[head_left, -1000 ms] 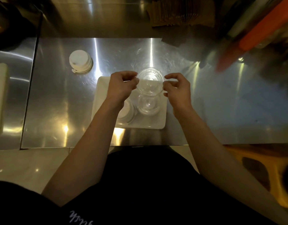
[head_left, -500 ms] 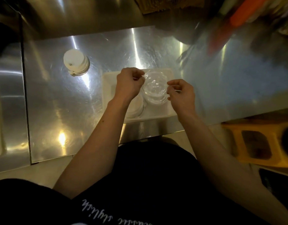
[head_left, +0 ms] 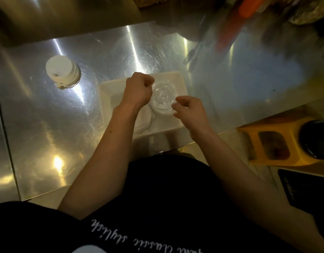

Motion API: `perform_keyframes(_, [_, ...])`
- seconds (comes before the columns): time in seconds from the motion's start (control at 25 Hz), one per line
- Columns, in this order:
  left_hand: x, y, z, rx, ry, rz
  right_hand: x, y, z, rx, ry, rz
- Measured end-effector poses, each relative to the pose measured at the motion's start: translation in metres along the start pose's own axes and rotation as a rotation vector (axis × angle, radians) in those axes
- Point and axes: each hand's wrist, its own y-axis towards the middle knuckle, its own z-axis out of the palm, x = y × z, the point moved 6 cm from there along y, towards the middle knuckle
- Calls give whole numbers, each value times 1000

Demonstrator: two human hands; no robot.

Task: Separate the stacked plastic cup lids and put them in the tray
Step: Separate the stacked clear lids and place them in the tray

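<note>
Over the white tray (head_left: 106,99) on the steel counter, the clear dome lids (head_left: 163,98) sit between both hands, left hand (head_left: 139,91) pinching the far-left rim, right hand (head_left: 189,111) pinching the near-right.

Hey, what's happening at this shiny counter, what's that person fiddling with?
A person is working on clear plastic cup lids over a white tray on a steel counter. The left hand and right hand pinch opposite edges of the clear lids, apparently to pull one off. White lids already lie in the tray beneath the left wrist. A stack of white lids stands apart on the counter, untouched.
</note>
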Motion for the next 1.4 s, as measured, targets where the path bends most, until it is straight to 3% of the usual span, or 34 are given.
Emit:
perform_keyframes(0.28, [5, 9, 16, 138, 68, -18, -6, 5, 7, 61, -80, 49])
perform_keyframes(0.68, [5, 7, 20, 201, 49, -42, 6, -1, 2, 62, -245, 18])
perform_keyframes(1.4, [5, 3, 20, 204, 75, -34, -1, -2, 4, 61, -315, -16])
